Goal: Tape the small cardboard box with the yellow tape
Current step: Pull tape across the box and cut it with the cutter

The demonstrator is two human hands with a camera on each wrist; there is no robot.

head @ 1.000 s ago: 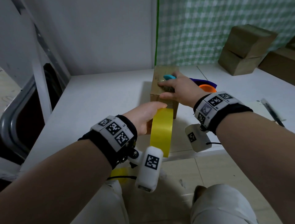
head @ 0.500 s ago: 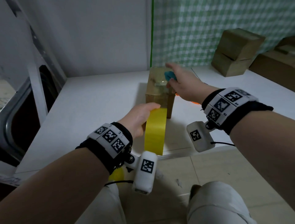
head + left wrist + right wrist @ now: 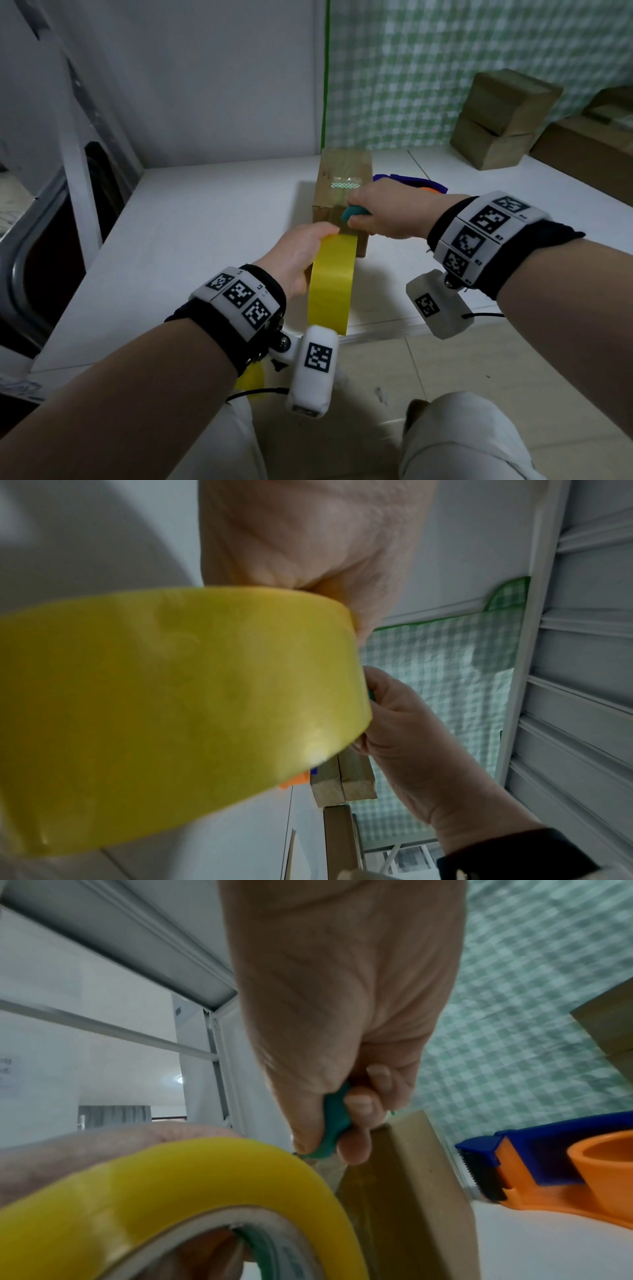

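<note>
r hand (image 3: pixel 383 212) w/ teal cutter (image 3: pixel 352 213) pulled back from box top to its near edge, by the tape roll (image 3: pixel 330 284)

head: l hand (image 3: pixel 301 255) curled round roll, held vs near face of small cardboard box (image 3: pixel 344 185) on white table (image 3: pixel 191 233); yellow strip on top not clearly seen. l wrist: roll (image 3: pixel 178 691) fills view, fingers wrapped on it. r wrist: r hand (image 3: pixel 342 1015) clenched on cutter (image 3: pixel 334 1123) at box corner (image 3: pixel 404 1177); dispenser (image 3: pixel 548 1172) beside. judged: strip laid, cut + press-down left
</note>
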